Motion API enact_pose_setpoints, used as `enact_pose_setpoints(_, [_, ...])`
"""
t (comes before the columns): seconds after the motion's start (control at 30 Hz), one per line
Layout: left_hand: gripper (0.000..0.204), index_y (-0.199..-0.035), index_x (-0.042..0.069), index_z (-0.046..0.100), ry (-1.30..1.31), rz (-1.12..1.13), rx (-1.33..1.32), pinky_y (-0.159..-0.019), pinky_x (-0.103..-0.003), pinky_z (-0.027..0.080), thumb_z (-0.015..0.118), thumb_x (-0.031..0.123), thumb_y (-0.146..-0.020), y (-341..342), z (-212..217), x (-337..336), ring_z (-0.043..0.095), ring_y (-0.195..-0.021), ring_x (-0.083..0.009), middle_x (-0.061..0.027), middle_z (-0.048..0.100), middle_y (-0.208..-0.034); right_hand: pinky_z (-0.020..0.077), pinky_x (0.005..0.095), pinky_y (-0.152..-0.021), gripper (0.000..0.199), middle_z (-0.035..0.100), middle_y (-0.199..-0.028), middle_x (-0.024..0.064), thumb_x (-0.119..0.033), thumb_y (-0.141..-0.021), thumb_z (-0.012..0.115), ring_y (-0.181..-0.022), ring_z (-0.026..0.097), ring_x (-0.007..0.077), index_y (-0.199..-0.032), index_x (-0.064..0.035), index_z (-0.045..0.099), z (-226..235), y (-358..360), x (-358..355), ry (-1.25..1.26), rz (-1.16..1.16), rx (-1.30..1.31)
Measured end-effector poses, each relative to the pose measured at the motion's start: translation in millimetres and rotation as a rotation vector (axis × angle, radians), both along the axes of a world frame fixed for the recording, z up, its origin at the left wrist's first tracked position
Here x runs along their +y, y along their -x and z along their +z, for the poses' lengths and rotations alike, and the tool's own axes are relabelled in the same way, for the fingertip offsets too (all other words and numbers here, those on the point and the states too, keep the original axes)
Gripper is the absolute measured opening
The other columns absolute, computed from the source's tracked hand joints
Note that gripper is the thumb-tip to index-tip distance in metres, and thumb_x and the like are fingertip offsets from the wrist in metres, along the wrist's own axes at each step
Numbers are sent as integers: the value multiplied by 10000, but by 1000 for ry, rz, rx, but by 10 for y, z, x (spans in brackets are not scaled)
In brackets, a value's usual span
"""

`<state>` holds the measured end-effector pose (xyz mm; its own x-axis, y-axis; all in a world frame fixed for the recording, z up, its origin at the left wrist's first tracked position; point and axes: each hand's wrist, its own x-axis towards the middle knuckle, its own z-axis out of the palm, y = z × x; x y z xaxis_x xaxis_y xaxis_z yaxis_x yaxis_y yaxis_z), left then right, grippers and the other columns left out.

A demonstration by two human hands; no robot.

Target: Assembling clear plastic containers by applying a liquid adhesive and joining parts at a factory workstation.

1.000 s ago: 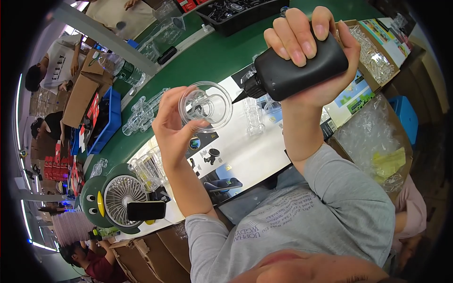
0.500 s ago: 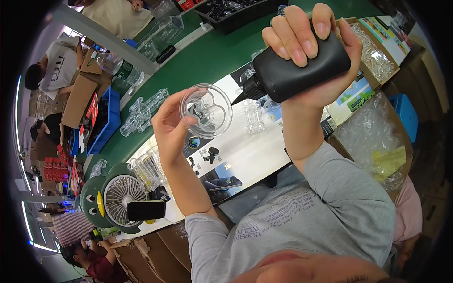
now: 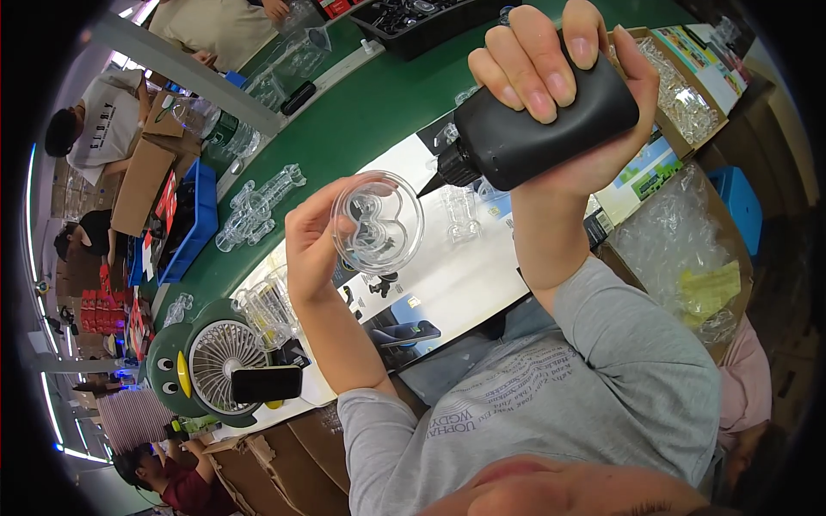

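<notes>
My left hand [image 3: 318,232] is closed on a clear round plastic part [image 3: 379,249], its open rim facing up and a shaped inner wall visible through it. High on the right, my right hand [image 3: 594,112] wraps round a black squeeze bottle [image 3: 546,129]. The bottle is tilted on its side, and its pointed nozzle [image 3: 433,185] reaches the right edge of the clear part's rim. Whether any liquid leaves the tip is too small to tell. Below lies a white printed sheet [image 3: 465,275] with a clear plastic part [image 3: 462,215] on it.
Clear plastic parts [image 3: 258,206] lie on the green table [image 3: 344,129] at left. A penguin-shaped fan [image 3: 224,353] with a phone [image 3: 267,384] before it stands near left. A blue bin [image 3: 200,219], a black tray [image 3: 413,30] and boxes of clear parts [image 3: 680,95] surround the space. Other people sit beyond.
My left hand has turned the clear part a little, so its inner wall shows differently. The bottle and its nozzle have shifted slightly left and down.
</notes>
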<state>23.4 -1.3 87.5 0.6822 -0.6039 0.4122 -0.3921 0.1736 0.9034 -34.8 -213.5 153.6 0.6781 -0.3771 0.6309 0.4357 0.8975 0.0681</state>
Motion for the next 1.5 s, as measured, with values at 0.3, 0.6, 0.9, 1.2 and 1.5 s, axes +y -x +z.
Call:
enact_pose_setpoints(0.3, [461, -1046, -102, 600, -11, -181, 83, -827, -345, 471, 653, 274, -785, -11, -54, 48, 623, -919, -271, -207, 641, -979, 347, 262, -508, 357, 421, -568, 54, -308, -935, 280, -479, 391, 140, -713, -63, 415, 7, 14, 22, 23, 118, -14])
enact_pose_setpoints(0.6, [415, -1001, -112, 616, -79, -355, -3, -789, -340, 469, 637, 227, -763, -46, -31, 51, 621, -873, -283, -216, 636, -944, 347, 260, -508, 359, 429, -575, 62, -303, -936, 281, -482, 398, 142, -713, -54, 412, 6, 32, 36, 1, 219, -17])
enact_pose_setpoints(0.9, [405, -993, -104, 619, -140, -405, -6, -763, -340, 469, 624, 243, -782, -42, -8, -2, 619, -857, -285, -206, 642, -915, 350, 267, -516, 367, 430, -575, 62, -313, -936, 278, -474, 402, 142, -706, -58, 409, 38, 81, 33, -82, 286, -19])
enact_pose_setpoints(1.2, [371, -1009, -88, 622, -157, -472, -60, -756, -354, 476, 573, 245, -853, -81, -48, 5, 616, -851, -292, -199, 652, -890, 341, 261, -514, 384, 435, -579, 54, -332, -937, 281, -476, 412, 135, -705, -59, 421, 76, 111, 83, -144, 391, 15])
enact_pose_setpoints(1.5, [361, -1015, -77, 623, -184, -538, -34, -761, -361, 474, 566, 248, -868, -46, 1, -56, 618, -828, -285, -184, 655, -866, 342, 261, -514, 394, 440, -581, 56, -334, -939, 282, -480, 419, 135, -702, -55, 430, 59, 138, 66, -4, 303, 40])
